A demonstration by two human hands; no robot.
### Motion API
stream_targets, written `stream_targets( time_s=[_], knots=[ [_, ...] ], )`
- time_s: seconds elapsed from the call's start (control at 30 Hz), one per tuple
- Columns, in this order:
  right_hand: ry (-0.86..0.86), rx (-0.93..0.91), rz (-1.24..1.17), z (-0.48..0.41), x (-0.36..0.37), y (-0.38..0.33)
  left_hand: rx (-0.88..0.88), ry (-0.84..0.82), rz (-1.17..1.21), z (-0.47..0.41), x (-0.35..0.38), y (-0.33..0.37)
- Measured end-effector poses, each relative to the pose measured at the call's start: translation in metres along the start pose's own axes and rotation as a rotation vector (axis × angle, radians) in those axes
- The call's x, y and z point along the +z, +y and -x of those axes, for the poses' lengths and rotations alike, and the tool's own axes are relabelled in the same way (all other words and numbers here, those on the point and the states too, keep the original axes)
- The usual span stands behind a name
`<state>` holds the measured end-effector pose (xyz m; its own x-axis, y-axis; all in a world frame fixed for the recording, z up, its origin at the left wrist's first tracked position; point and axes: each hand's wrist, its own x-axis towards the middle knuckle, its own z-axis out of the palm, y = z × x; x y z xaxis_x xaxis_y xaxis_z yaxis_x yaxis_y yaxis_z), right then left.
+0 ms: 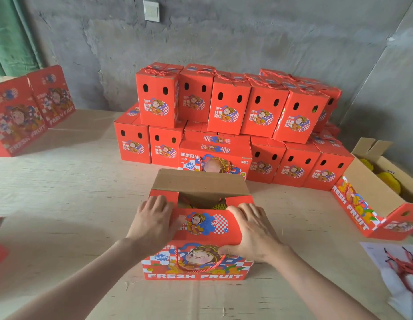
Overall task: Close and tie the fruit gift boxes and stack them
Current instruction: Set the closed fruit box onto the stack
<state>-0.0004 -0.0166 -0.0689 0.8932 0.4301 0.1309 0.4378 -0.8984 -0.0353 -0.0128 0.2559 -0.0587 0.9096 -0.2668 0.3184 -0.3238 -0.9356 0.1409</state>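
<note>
Left hand (152, 218) and right hand (251, 229) lie flat with fingers spread, holding nothing, pressing down the near flap (201, 232) of a red gift box (196, 271) on the table (62, 227). Beyond the fingertips the far flap (198, 181) stands upright. Further beyond, closed boxes (224, 107) are stacked two high against the wall (224, 38).

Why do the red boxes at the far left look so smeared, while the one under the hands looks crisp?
Head view: wide-angle lens, sharp in the middle on the open gift box, soft and stretched at the edges, as on the left gift boxes and the red cords; light is soft, shadows faint.
</note>
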Motion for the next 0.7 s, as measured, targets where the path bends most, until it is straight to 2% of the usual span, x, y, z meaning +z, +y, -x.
stream_targets(
  time_s=[0.1, 0.17, 0.37, 0.7],
  knots=[
    [0.017, 0.001, -0.009, 0.001, 0.001, 0.0, -0.002, -0.175, -0.112, 0.002, 0.0, 0.001],
    [0.024, 0.001, -0.021, 0.001, 0.0, 0.0, 0.021, -0.208, -0.151, 0.001, 0.0, -0.002],
    [-0.009, 0.024, -0.071, 0.003, 0.0, -0.002, 0.054, -0.213, -0.152, -0.001, 0.003, -0.004],
    [0.117, -0.008, -0.093, 0.006, -0.003, -0.007, 0.023, -0.18, 0.008, 0.002, 0.011, -0.005]
  ],
)
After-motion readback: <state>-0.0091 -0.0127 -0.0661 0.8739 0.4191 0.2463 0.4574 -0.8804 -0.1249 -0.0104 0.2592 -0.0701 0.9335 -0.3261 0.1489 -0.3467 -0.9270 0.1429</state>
